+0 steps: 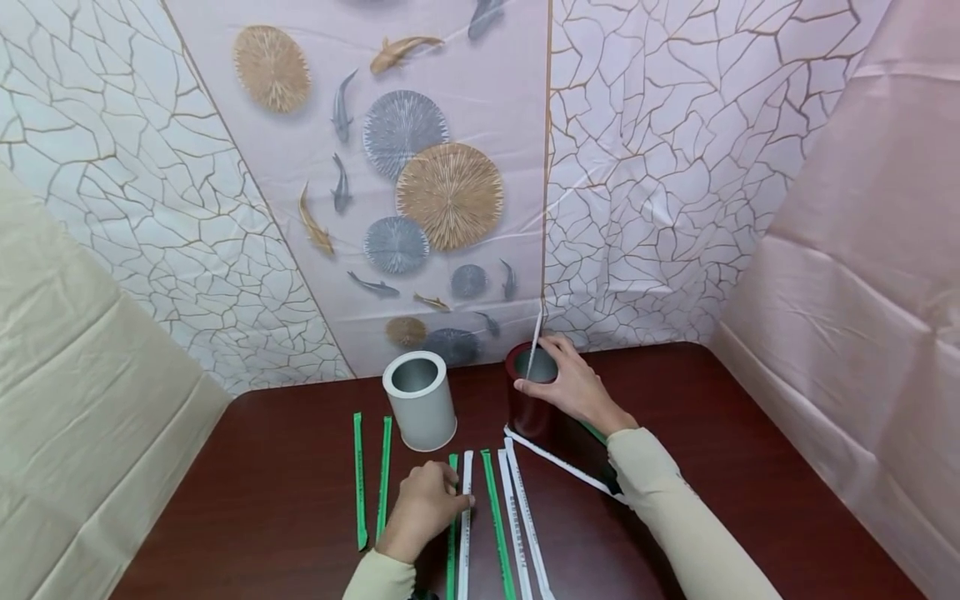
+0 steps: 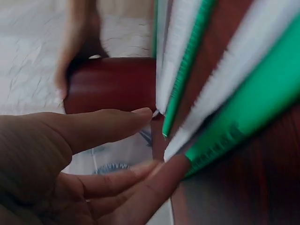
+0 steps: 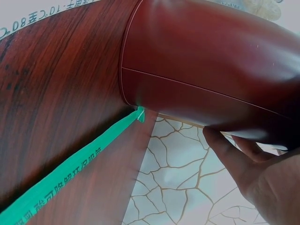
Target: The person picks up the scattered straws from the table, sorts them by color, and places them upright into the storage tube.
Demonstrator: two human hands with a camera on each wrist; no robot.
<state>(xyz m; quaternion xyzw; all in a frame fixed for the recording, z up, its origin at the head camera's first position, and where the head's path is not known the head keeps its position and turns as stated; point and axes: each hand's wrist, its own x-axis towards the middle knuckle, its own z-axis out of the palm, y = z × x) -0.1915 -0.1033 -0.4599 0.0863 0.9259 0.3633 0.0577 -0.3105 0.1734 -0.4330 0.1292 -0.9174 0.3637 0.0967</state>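
Observation:
My right hand [image 1: 573, 383] spans the mouth of a dark red cylindrical container [image 1: 525, 412], thumb at the near rim and fingers at the far side. A thin white wrapped straw [image 1: 535, 346] sticks up out of that container, leaning, between thumb and fingers. In the right wrist view, fingertips reach the container's side [image 3: 201, 61]. My left hand [image 1: 425, 506] hovers over a green wrapped straw [image 1: 452, 550] and a white wrapped straw [image 1: 466, 533] on the table. Its thumb and fingers are apart, with a fingertip overlapping the green straw [image 2: 225, 136] in the left wrist view.
A white cylindrical container [image 1: 423, 417] stands left of the red one. Green straws [image 1: 360, 483] lie left of my left hand; further green and white straws [image 1: 513, 525] lie between my hands. One white straw [image 1: 562, 460] lies diagonally beside my right sleeve. Patterned cloth [image 1: 637, 208] hangs behind the table [image 1: 247, 500].

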